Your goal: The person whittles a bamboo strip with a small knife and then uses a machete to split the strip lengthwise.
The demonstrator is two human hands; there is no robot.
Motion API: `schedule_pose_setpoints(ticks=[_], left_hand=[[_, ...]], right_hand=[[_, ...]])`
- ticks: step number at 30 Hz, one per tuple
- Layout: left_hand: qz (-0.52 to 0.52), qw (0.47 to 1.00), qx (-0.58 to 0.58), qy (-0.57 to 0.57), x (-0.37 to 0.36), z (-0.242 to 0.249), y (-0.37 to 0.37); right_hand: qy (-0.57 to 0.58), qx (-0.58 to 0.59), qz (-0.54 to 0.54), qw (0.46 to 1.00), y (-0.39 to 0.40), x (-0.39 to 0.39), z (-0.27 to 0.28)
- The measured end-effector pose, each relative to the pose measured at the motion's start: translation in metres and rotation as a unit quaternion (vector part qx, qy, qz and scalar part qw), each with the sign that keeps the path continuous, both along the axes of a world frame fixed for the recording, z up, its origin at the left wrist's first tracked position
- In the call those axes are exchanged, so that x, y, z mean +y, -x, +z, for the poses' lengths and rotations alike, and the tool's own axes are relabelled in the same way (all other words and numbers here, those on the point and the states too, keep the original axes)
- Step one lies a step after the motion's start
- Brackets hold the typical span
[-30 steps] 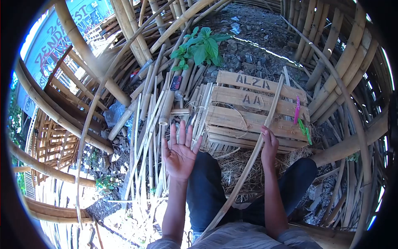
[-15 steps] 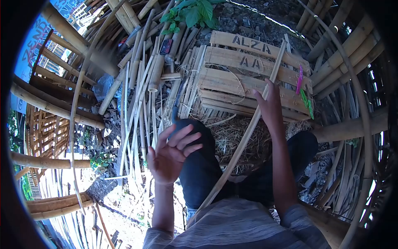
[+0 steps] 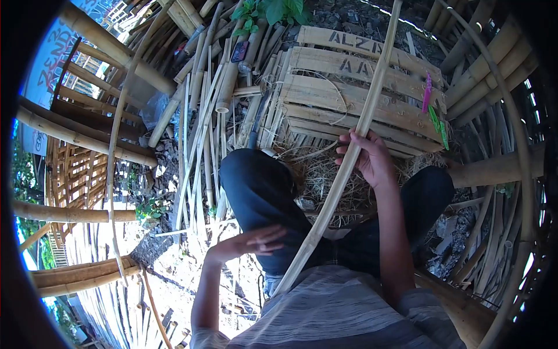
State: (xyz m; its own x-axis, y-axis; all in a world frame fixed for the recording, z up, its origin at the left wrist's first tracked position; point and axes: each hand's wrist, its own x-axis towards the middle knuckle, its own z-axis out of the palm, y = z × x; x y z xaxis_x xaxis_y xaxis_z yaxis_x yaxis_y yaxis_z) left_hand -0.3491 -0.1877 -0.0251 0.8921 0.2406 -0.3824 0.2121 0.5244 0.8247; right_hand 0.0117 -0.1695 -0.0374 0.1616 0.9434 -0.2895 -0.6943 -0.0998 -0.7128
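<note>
A long bamboo strip [image 3: 331, 206] slants from my waist up past the wooden crate, its top reaching the upper edge of the view. My right hand [image 3: 367, 156] grips it near the middle, thumb on top and fingers curled behind. My left hand [image 3: 250, 241] hovers over my left thigh, fingers stretched out, with nothing in it. It is apart from the strip. Beyond my right hand lies the slatted wooden crate [image 3: 325, 90] with dark stencilled letters. A pink strip [image 3: 427, 93] and a green strip [image 3: 437, 125] hang at its right end.
Bamboo poles and thin strips [image 3: 200, 134] lie in a heap on the left. A phone [image 3: 239, 51] rests on a pole at the back. Straw shavings [image 3: 325, 183] cover the ground between my knees. A thick bamboo pole [image 3: 494, 168] juts in from the right.
My left hand has dropped and turned from palm up to sideways. The bamboo strip in my right hand has shifted upward and rotated, showing a broader face. My right hand has moved slightly lower.
</note>
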Motion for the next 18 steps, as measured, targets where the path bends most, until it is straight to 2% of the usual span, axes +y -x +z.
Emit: schedule_pose_setpoints(ticks=[1,2,3,4,5,6,7,9,10,11,12,13,14,15,16,17,18], left_hand=[[0.167,0.982,-0.074,-0.042,0.015,0.011,-0.004],[0.328,0.930,-0.145,-0.085,0.032,0.021,-0.008],[0.328,0.930,-0.142,-0.085,0.039,0.025,-0.008],[0.370,0.894,-0.251,0.021,0.043,0.028,-0.008],[0.400,0.834,-0.358,0.124,0.046,0.031,-0.007],[0.097,0.904,-0.372,0.188,0.045,0.012,-0.005],[0.091,0.905,-0.374,0.184,0.042,0.000,0.004],[0.001,0.982,-0.143,0.127,0.039,0.013,-0.001],[-0.039,0.994,-0.023,0.098,0.037,0.019,-0.002],[0.186,0.973,-0.130,-0.036,0.052,0.040,-0.005],[0.432,0.859,-0.152,-0.231,0.071,0.047,-0.011],[0.436,0.860,-0.142,-0.224,0.065,0.040,0.001],[0.324,0.922,-0.172,-0.123,0.062,0.026,0.014],[0.197,0.959,-0.201,-0.024,0.062,0.015,0.023],[0.061,0.970,-0.222,0.076,0.060,0.007,0.031],[-0.043,0.994,-0.032,0.100,0.023,0.010,0.021],[-0.050,0.993,-0.027,0.101,0.002,-0.004,0.012]], right_hand=[[-0.026,-0.025,0.008,0.999,-0.002,0.004,0.014],[-0.040,-0.047,0.002,0.998,-0.004,0.008,0.028],[-0.054,-0.069,-0.005,0.996,-0.006,0.011,0.041],[-0.062,-0.077,-0.008,0.995,-0.009,0.012,0.053],[-0.069,-0.089,-0.010,0.994,-0.012,0.011,0.063],[-0.079,-0.102,-0.014,0.992,-0.015,0.012,0.070],[-0.085,-0.104,-0.018,0.991,-0.020,0.013,0.073],[-0.100,-0.129,-0.016,0.986,-0.032,0.011,0.072],[-0.099,-0.130,-0.019,0.986,-0.039,0.011,0.072],[-0.088,-0.137,-0.037,0.986,-0.045,0.010,0.071],[-0.073,-0.142,-0.053,0.986,-0.051,0.007,0.069],[-0.077,-0.154,-0.055,0.984,-0.062,0.006,0.071],[-0.071,-0.163,-0.065,0.982,-0.075,0.003,0.073],[-0.070,-0.174,-0.078,0.979,-0.091,0.003,0.076],[-0.074,-0.174,-0.080,0.979,-0.111,0.003,0.082],[-0.076,-0.197,-0.093,0.973,-0.132,0.000,0.087],[-0.075,-0.219,-0.108,0.967,-0.150,-0.002,0.091]])
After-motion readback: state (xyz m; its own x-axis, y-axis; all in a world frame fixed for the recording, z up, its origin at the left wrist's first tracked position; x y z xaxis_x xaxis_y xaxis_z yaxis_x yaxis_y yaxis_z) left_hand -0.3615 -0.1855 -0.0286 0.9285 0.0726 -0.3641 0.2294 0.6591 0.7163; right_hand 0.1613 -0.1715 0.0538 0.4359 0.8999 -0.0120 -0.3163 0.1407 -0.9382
